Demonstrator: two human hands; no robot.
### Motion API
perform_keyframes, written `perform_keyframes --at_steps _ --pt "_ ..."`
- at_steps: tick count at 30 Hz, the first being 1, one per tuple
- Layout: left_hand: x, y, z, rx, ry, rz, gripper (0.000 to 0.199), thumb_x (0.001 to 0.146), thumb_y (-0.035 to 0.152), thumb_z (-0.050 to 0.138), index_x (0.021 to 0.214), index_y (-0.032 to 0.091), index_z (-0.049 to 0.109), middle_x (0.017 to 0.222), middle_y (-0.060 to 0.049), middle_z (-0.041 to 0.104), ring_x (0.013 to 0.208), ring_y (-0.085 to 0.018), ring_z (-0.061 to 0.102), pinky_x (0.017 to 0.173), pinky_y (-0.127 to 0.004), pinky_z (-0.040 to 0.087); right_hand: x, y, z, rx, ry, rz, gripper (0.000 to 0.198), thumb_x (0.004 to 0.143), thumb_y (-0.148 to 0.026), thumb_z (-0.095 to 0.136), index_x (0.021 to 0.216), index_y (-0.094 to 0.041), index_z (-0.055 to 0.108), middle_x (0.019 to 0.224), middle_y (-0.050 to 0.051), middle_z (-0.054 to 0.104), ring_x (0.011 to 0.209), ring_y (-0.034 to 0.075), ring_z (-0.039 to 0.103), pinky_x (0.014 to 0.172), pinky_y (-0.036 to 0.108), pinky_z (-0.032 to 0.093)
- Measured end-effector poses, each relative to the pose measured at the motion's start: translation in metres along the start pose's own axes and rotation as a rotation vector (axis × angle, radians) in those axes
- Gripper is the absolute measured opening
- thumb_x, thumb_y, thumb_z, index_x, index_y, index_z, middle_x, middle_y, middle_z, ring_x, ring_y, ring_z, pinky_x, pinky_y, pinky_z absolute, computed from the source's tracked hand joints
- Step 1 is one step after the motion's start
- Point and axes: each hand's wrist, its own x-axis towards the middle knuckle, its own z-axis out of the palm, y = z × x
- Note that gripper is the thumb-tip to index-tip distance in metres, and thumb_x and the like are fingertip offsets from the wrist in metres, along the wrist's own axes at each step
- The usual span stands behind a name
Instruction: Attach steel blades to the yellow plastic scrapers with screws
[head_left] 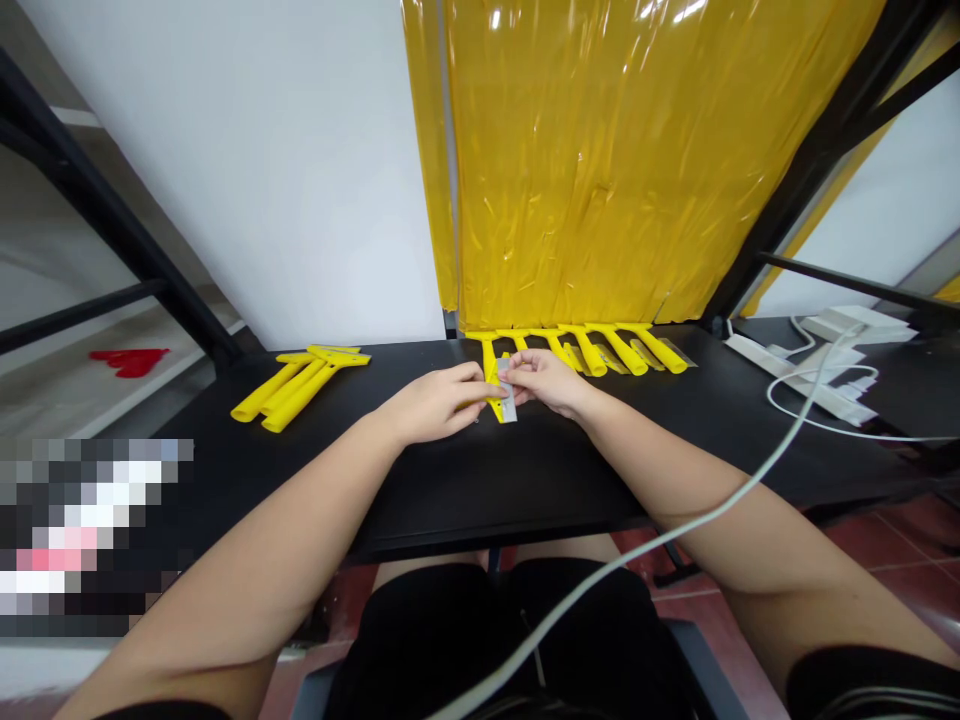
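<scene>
Near the middle of the black table [480,495], set back from its near edge, a seated person's two hands meet, as watched from within the room: the left hand [444,405] pinches a slim yellow piece [495,408], while the right hand [546,380] has its fingertips closed on a flat grey blade [510,398] just beside it. Along the far edge, a row of yellow scrapers [591,356] runs rightward from behind the hands. Toward the left end, several yellow handles [300,397] lie bunched near the far edge; at the right end rest white power strips [799,378] with looping cords. Beyond the far edge hang glossy yellow sheeting [600,180] and, to its left, a white panel [300,160]. Reddish floor tiles [907,545] show below the near edge.
</scene>
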Motion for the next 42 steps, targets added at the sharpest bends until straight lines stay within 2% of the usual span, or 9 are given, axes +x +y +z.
perform_keyframes --at_steps 8,13,17,21,26,30,33,36,42 --pt "-0.001 -0.007 -0.005 0.004 0.033 -0.046 0.039 0.102 0.026 0.048 0.134 0.029 0.071 0.112 -0.008 0.062 0.097 -0.018 0.064 0.089 -0.031 0.053 -0.002 -0.005 0.003 0.017 -0.009 0.043 0.015 0.096 -0.03 0.07 0.09 -0.018 0.063 0.076 0.003 0.07 0.061 0.013 0.067 0.06 0.027 0.061" --pt "-0.016 -0.035 -0.019 0.039 0.151 -0.171 0.038 0.103 0.032 0.048 0.133 0.025 0.071 0.107 -0.007 0.062 0.093 -0.018 0.063 0.094 -0.033 0.052 -0.007 0.0 0.006 -0.661 0.043 -0.333 0.007 0.094 -0.025 0.067 0.091 -0.019 0.071 0.083 0.004 0.071 0.068 0.015 0.062 0.07 0.033 0.056" --pt "-0.024 -0.055 -0.025 0.03 0.177 -0.242 0.038 0.102 0.035 0.049 0.129 0.023 0.073 0.11 -0.008 0.066 0.094 -0.019 0.065 0.098 -0.035 0.052 -0.011 0.006 0.022 -1.1 -0.181 -0.674 0.019 0.095 -0.018 0.063 0.11 -0.019 0.075 0.107 0.01 0.076 0.102 0.025 0.065 0.099 0.044 0.051" --pt "-0.028 -0.066 -0.024 0.034 0.189 -0.284 0.04 0.101 0.037 0.05 0.132 0.022 0.072 0.111 -0.009 0.069 0.094 -0.021 0.066 0.097 -0.037 0.053 -0.004 0.014 0.052 -1.305 -0.358 -0.728 0.039 0.097 -0.016 0.059 0.135 -0.013 0.066 0.136 0.015 0.069 0.125 0.03 0.058 0.107 0.048 0.047" --pt "-0.029 -0.07 -0.023 0.025 0.182 -0.27 0.041 0.101 0.036 0.051 0.132 0.02 0.071 0.114 -0.01 0.069 0.1 -0.022 0.067 0.097 -0.037 0.053 0.017 0.023 0.096 -1.448 -0.338 -0.721 0.049 0.1 -0.022 0.056 0.148 -0.012 0.056 0.157 0.019 0.052 0.145 0.032 0.047 0.114 0.05 0.041" --pt "-0.03 -0.07 -0.023 0.024 0.177 -0.259 0.039 0.101 0.035 0.051 0.129 0.021 0.073 0.113 -0.009 0.069 0.1 -0.022 0.067 0.098 -0.036 0.053 0.021 0.024 0.119 -1.477 -0.426 -0.746 0.038 0.099 -0.011 0.053 0.134 -0.013 0.066 0.142 0.017 0.066 0.139 0.03 0.054 0.117 0.052 0.037" --pt "-0.03 -0.07 -0.023 0.04 0.186 -0.241 0.039 0.101 0.035 0.051 0.131 0.022 0.072 0.111 -0.009 0.069 0.1 -0.022 0.066 0.098 -0.037 0.052 0.009 0.022 0.124 -1.428 -0.577 -0.842 0.035 0.096 -0.005 0.052 0.126 -0.013 0.069 0.13 0.014 0.071 0.13 0.027 0.06 0.112 0.046 0.042" --pt "-0.029 -0.068 -0.022 0.044 0.18 -0.228 0.039 0.101 0.035 0.051 0.131 0.022 0.072 0.108 -0.009 0.069 0.099 -0.022 0.066 0.097 -0.037 0.053 -0.007 0.02 0.117 -1.357 -0.69 -0.895 0.038 0.097 -0.005 0.052 0.132 -0.012 0.066 0.125 0.014 0.069 0.112 0.022 0.064 0.102 0.036 0.049" --pt "-0.023 -0.061 -0.014 -0.002 0.134 -0.204 0.038 0.102 0.035 0.051 0.131 0.025 0.072 0.11 -0.008 0.069 0.102 -0.022 0.067 0.096 -0.035 0.053 -0.026 0.012 0.09 -1.343 -0.69 -0.884 0.03 0.098 -0.008 0.053 0.125 -0.011 0.068 0.123 0.015 0.064 0.098 0.02 0.06 0.094 0.033 0.051"
